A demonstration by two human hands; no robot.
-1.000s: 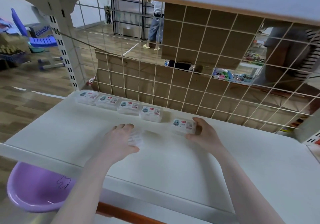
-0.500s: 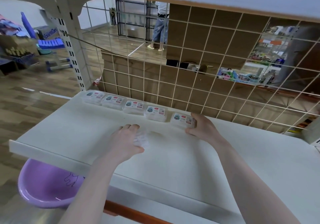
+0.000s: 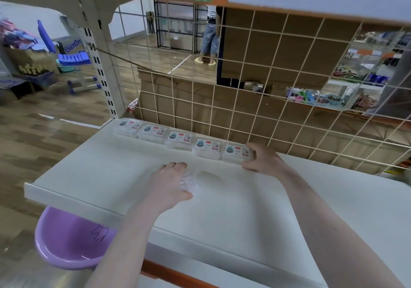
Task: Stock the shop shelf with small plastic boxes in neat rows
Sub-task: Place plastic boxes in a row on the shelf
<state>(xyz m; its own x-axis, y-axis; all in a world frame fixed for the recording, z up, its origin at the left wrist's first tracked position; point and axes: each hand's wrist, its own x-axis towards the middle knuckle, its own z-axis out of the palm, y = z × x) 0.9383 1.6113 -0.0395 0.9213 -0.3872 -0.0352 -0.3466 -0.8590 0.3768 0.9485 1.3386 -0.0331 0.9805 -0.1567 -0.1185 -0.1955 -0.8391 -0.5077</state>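
A white metal shop shelf backed by a cream wire grid carries five clear plastic boxes in a row at 12 o'clock. The right hand pinches the rightmost labelled box; the left hand curls around another clear box at 6 o'clock of the row.

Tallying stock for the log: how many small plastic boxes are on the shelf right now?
6. Five stand in a row along the wire back: first, second, third, fourth, and fifth, held by the right hand. A sixth sits under the left hand.
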